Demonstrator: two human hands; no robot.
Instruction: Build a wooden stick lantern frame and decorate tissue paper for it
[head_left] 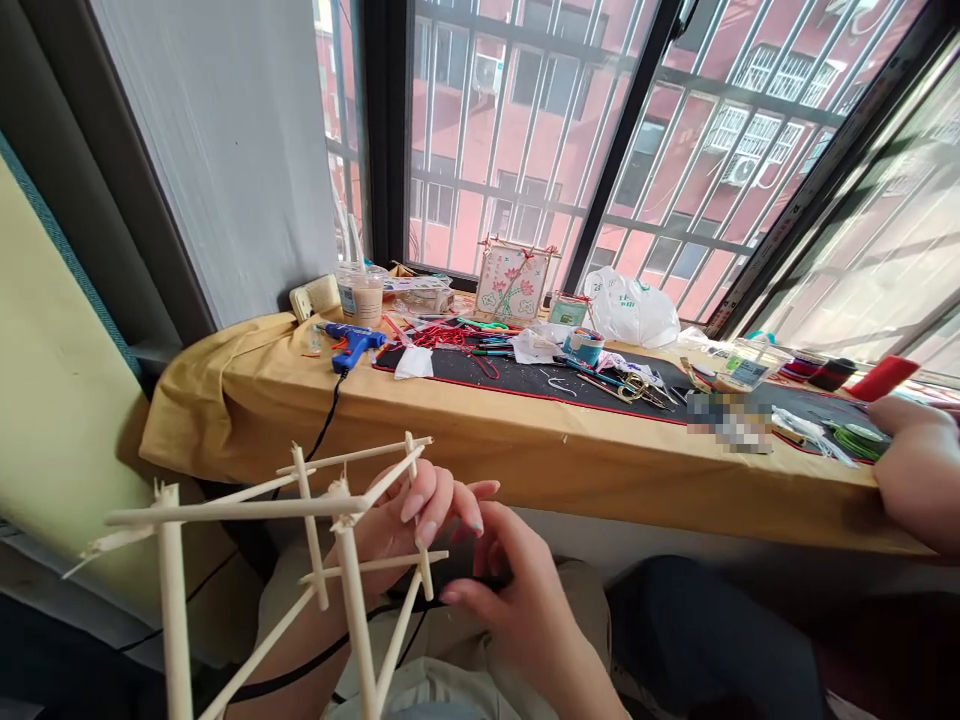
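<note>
A frame of pale wooden sticks (240, 510), joined at the corners with some splintered ends, stands tilted in front of me at the lower left. Its near upright sticks run out of the bottom of the view. My left hand (424, 505) is closed around the far right upright stick of the frame, fingers curled. Just to the right, my right hand (517, 575) has its thumb and fingers apart, its fingertips close to those of the left. A black cord (300, 665) passes below the hands; whether the right hand touches it I cannot tell.
On the cloth-covered ledge (450, 430) lie a blue glue gun (351, 345), red cord (442, 335), pens, scissors and cups. A decorated panel (514, 285) leans by the window beside a plastic bag (630, 305). Another person's hand (919, 470) rests at the right edge.
</note>
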